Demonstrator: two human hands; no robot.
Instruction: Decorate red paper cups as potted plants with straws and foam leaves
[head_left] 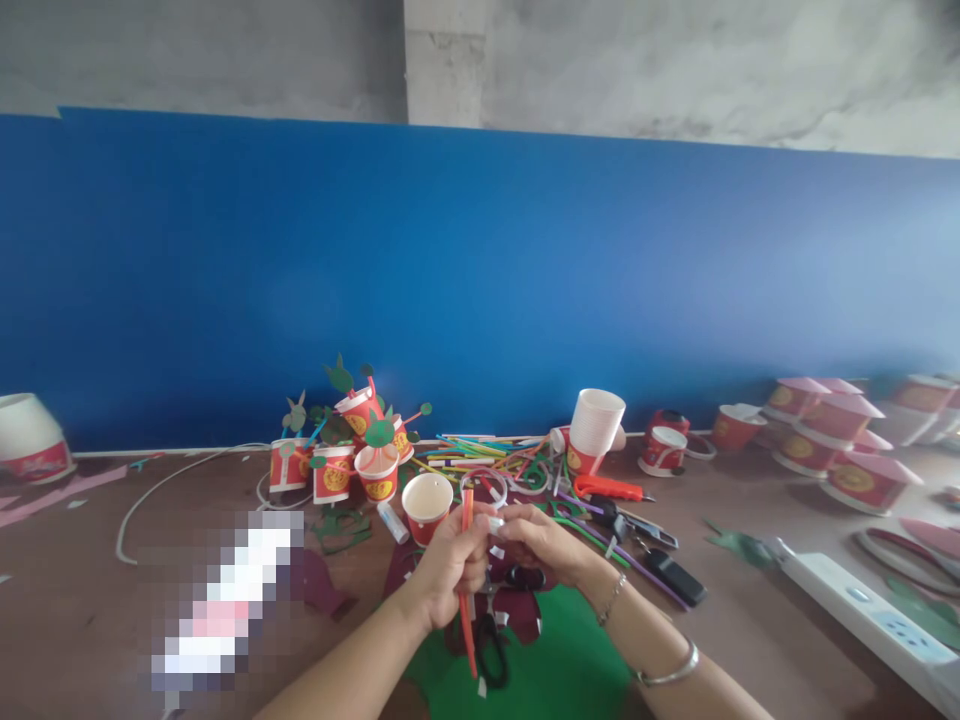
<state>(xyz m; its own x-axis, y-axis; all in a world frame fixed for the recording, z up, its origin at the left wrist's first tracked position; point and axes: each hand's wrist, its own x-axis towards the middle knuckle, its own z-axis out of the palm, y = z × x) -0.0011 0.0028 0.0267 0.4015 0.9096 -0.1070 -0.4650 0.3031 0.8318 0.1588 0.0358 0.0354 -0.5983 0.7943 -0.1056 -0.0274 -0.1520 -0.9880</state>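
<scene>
My left hand (451,562) is closed around an orange-red drinking straw (468,645), held nearly upright. Close beside it, my right hand (536,540) pinches a small white piece (495,525) that looks like paper or tape, level with my left thumb. Below the hands lie black-handled scissors (492,652), partly covered, among dark maroon paper (526,612) and white scraps. A sheet of green paper (562,665) is under them. Just beyond my left hand stands a red and white paper cup (427,498), its open top showing.
Red cups with green paper leaves (377,470) stand back left. Colourful straws (480,455) lie by the blue partition (480,280). Stacked white cups (597,425), an orange box cutter (611,488), keys with a black fob (673,577) and a power strip (862,610) are to the right.
</scene>
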